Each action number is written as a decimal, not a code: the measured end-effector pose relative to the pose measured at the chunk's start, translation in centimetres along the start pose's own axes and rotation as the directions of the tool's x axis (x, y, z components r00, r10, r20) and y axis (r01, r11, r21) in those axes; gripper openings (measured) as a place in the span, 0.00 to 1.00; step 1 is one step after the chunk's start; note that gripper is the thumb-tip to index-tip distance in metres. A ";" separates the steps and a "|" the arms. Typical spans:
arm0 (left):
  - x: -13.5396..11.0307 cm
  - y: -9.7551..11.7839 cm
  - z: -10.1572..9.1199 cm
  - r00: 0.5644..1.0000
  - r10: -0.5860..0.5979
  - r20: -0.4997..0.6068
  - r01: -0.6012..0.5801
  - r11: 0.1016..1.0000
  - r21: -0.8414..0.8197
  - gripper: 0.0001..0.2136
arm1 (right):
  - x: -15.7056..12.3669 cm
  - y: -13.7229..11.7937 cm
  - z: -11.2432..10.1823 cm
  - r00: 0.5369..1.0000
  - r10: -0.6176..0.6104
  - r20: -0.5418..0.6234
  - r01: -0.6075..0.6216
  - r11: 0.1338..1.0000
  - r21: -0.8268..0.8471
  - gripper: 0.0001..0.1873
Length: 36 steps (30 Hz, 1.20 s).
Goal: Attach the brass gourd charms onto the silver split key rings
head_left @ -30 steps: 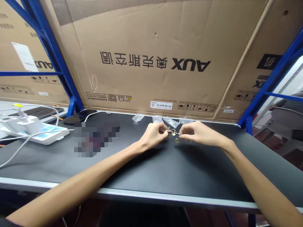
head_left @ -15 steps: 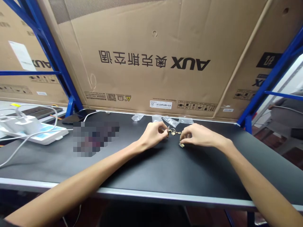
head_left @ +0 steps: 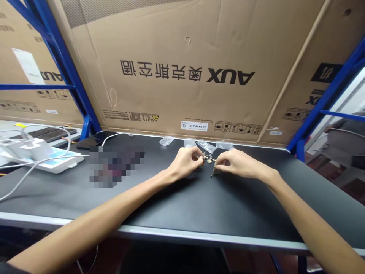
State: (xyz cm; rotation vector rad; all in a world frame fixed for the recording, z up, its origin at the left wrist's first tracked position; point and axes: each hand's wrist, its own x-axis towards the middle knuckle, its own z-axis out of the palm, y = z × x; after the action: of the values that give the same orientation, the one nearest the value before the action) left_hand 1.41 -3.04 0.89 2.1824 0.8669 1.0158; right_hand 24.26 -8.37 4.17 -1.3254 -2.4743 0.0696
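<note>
Largely unchanged, the upside-down AUX air-conditioner carton [head_left: 185, 101] stands behind the black counter [head_left: 171, 213], with clear plastic bags [head_left: 207, 146] lying along the back edge. The left hand [head_left: 186, 161] stays where it was, its grip pinched closed on one end of a gold-coloured charm chain [head_left: 209, 160], which lies between the two hands above the middle of the counter. The right hand [head_left: 235, 163] has come slightly back toward the left; its grip, thumb and fingertips drawn together, appears to have hold of a small pendant [head_left: 213, 173] just below the chain. Smallest but clearest is the pendant's turn: half a second ago it shows a round face, now a thin, slanting edge. That suggests the right hand does the adjusting while the left steadies.
</note>
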 end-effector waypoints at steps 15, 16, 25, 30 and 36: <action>-0.5 1.1 0.3 0.993 0.105 0.046 -0.105 0.994 -0.006 0.01 | 0.9 -1.1 0.9 0.978 0.016 -0.208 0.015 0.989 0.145 0.11; -0.5 1.1 0.3 0.993 0.105 0.047 -0.105 0.994 -0.004 0.01 | 0.9 -1.3 0.9 0.977 0.014 -0.212 0.016 0.990 0.138 0.11; -0.3 0.9 -0.2 0.993 0.063 0.100 -0.059 0.997 -0.040 0.06 | 0.9 -1.5 1.1 0.975 -0.014 -0.223 0.034 0.996 0.086 0.12; -0.1 1.1 -0.8 0.986 0.070 0.154 -0.053 0.992 -0.117 0.16 | 0.9 -1.2 1.2 0.965 -0.023 -0.263 0.023 1.000 -0.003 0.12; 0.0 0.7 -0.7 0.992 0.078 0.096 -0.078 0.997 -0.003 0.11 | 0.9 -1.7 1.4 0.955 -0.069 -0.287 0.055 0.997 -0.057 0.11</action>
State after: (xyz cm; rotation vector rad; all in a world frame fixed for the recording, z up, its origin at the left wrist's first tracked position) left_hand 1.05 -3.31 1.77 2.2606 0.7436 0.9390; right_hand 22.02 -8.47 3.46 -1.1809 -2.2782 -0.1883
